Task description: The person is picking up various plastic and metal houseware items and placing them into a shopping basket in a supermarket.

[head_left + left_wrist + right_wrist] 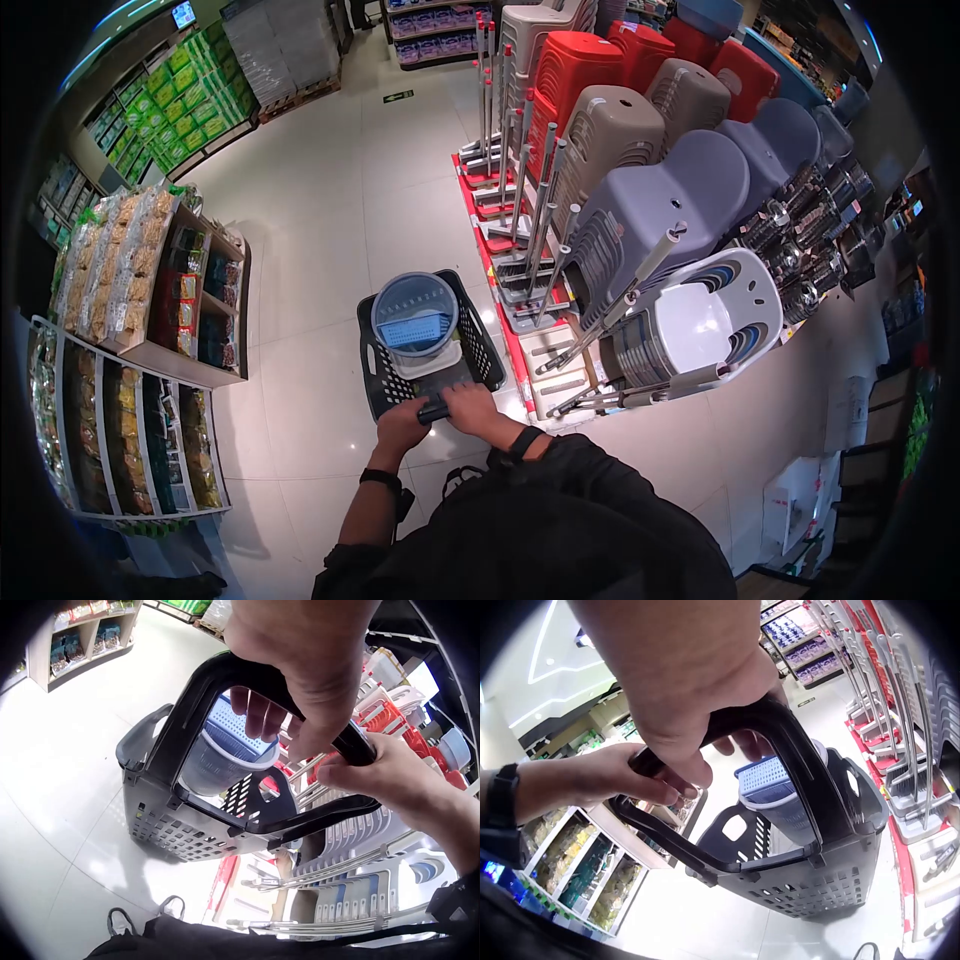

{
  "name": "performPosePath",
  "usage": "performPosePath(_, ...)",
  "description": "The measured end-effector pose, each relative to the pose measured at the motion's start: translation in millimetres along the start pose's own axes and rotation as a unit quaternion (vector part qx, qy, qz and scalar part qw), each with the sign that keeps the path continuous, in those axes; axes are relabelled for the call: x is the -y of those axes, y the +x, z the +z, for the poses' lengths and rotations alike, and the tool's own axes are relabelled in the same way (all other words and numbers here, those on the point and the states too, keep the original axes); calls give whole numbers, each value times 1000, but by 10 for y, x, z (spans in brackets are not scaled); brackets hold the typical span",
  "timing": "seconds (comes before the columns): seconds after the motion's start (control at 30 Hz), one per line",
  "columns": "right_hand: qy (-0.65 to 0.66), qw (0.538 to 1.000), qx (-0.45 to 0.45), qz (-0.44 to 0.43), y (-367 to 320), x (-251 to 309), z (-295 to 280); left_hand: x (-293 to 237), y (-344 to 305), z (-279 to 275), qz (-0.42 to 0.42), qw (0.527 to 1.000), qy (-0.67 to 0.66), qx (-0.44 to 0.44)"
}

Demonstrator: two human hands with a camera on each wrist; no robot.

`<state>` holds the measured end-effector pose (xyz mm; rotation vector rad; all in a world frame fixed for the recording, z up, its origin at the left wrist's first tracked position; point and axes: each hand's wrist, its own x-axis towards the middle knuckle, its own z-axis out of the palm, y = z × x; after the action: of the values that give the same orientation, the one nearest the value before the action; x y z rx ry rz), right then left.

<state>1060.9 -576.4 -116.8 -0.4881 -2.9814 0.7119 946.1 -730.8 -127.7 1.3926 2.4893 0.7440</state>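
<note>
Both hands grip the black handle (199, 686) of a shopping basket. In the head view my left hand (400, 426) curls round the handle's left end, and my right hand (472, 408) holds it just to the right. In the left wrist view, fingers (259, 714) wrap under the bar. The black basket (165, 821) has slotted walls and stands upright below the hands. Inside it is a clear grey bucket (418, 290) with a light-blue perforated basket (413, 331) in its mouth. A white item (440, 362), partly hidden, lies under the bucket.
Close on the right stand brooms and dustpans (535, 268), stacked grey stools (660, 190) and white stools (700, 325). Shelves of packaged goods (130, 265) stand at the left. Tiled floor (325, 240) runs between them. A wrapped pallet load (280, 50) stands farther back.
</note>
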Motion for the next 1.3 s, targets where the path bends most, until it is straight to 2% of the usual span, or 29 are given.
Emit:
performPosePath(0.07, -35, 999, -27, -16, 107, 0, 1, 19, 156, -95, -30, 999, 18, 42)
performPosePath(0.17, -19, 1000, -19, -4, 305, -61, 88, -18, 349, -245, -80, 991, 35, 106)
performPosePath(0.2, -23, 997, -66, -27, 356, -85, 86, -2, 424, -281, -92, 987, 40, 127)
performPosePath(0.4, -38, 998, -50, 9, 652, -133, 20, 185, 741, -296, -67, 987, 51, 134)
performPosePath(0.5, -55, 998, -28, 27, 783, -151, 53, 345, 851, -210, -24, 996, 25, 79)
performPosePath(0.53, -54, 997, -31, 42, 793, -139, 49, 391, 865, -190, -13, 996, 23, 89)
performPosePath(0.6, -47, 996, -77, 26, 801, -149, 9, 459, 934, -158, 23, 998, 14, 52)
performPosePath(0.63, -24, 998, -64, 17, 794, -161, -23, 459, 966, -182, 13, 997, 23, 73)
performPosePath(0.67, -25, 997, -69, 32, 752, -160, -42, 462, 999, -210, 26, 996, 21, 82)
performPosePath(0.73, 26, 992, -119, 34, 608, -126, -91, 424, 1023, -305, -8, 991, 33, 130)
performPosePath(0.77, 57, 994, -85, 43, 501, -162, -150, 397, 1041, -348, -28, 985, 37, 168)
performPosePath(0.8, 57, 993, -89, 55, 368, -187, -178, 364, 1044, -383, -19, 983, 37, 177)
performPosePath(0.87, 139, 979, -90, 120, 99, -247, -264, 305, 1079, -430, -59, 975, 45, 209)
performPosePath(0.9, 133, 980, -65, 135, -72, -320, -303, 326, 1101, -427, -60, 971, 36, 227)
performPosePath(1.0, 149, 967, -72, 195, -629, -513, -414, 291, 1169, -431, -17, 970, 62, 235)
performPosePath(1.03, 150, 964, -78, 203, -828, -587, -432, 196, 1189, -421, 55, 978, 55, 195)
performPosePath(1.07, 184, 950, -92, 236, -1037, -661, -449, 60, 1211, -357, 62, 976, 57, 199)
performPosePath(1.13, 220, 931, -108, 270, -1434, -831, -461, -584, 1276, -316, 146, 980, -38, 132)
performPosePath(1.23, 275, 880, -95, 376, -2009, -1113, -408, -1451, 1321, 88, 87, 942, -243, 213)
performPosePath(1.27, 281, 879, -93, 375, -2185, -1182, -480, -1731, 1307, 271, 99, 921, -284, 245)
performPosePath(1.3, 282, 843, -58, 455, -2333, -1274, -607, -2036, 1293, 467, 111, 898, -325, 277)
